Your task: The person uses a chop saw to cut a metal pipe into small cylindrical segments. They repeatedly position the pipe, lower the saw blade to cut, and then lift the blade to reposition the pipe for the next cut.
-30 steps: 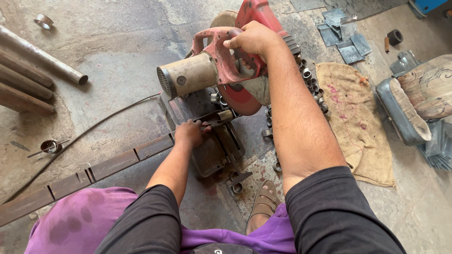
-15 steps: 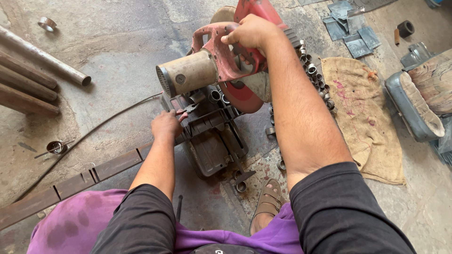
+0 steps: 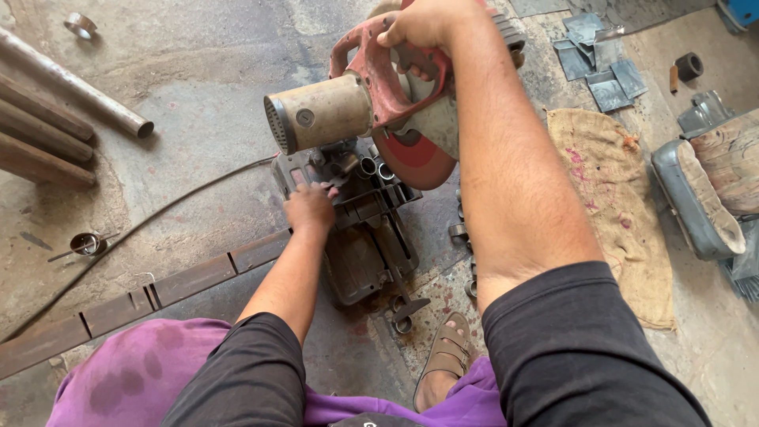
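We are gripping the red chop saw's handle tightly in our right hand, blade raised, while our left hand is resting flat, fingers loosely spread, on the saw's vise, beside two short tube pieces. It seems wise to be keeping those fingers clear of the blade. Three long pipes are lying at left.

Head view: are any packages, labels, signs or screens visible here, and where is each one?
Label: a small round grey badge on the tan motor housing of the red chop saw, below the right hand.
No packages, signs or screens show.
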